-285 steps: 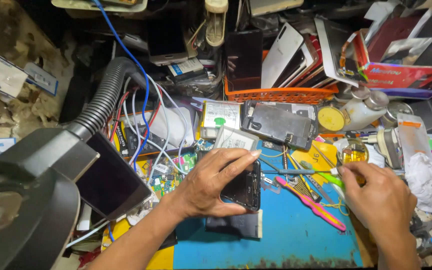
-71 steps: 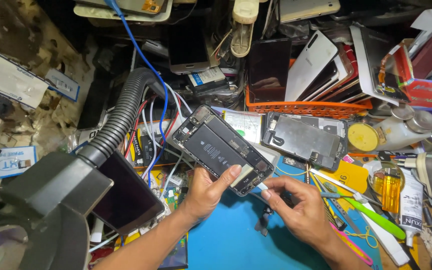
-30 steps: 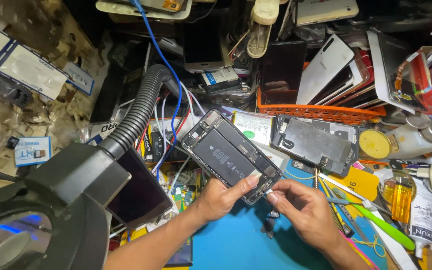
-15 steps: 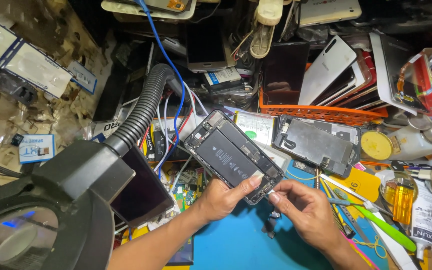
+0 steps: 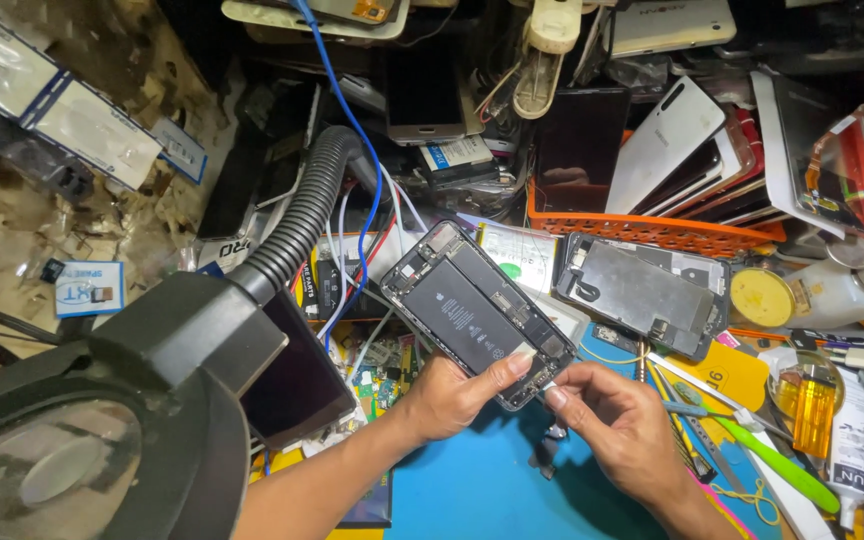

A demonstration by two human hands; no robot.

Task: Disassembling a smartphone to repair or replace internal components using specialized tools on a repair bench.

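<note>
The opened phone [image 5: 479,315] is the anchor here — a dark handset with its back off, battery and boards showing, held tilted above a blue work mat [image 5: 482,495]. The left hand [image 5: 452,395] grips its lower edge from beneath, thumb laid over the rim. The right hand [image 5: 617,425] sits just beside the phone's lower corner, thumb and forefinger pinched narrowly on some tiny part there; what it is cannot be made out.

Right of the phone lies a detached screen assembly [image 5: 642,295], face down, and beyond that a round yellow tin [image 5: 762,297]. Below and right of the phone, a green-handled tool [image 5: 767,465] rests on the mat's edge. Behind the phone stands an orange basket [image 5: 652,228] packed with upright handsets and back covers. Left of the phone, a ribbed grey hose [image 5: 302,215] runs down to a black magnifier lamp [image 5: 102,440] filling the near corner — a blue cable [image 5: 357,150] crosses it. The bench is crowded with wires, circuit boards and loose parts.
</note>
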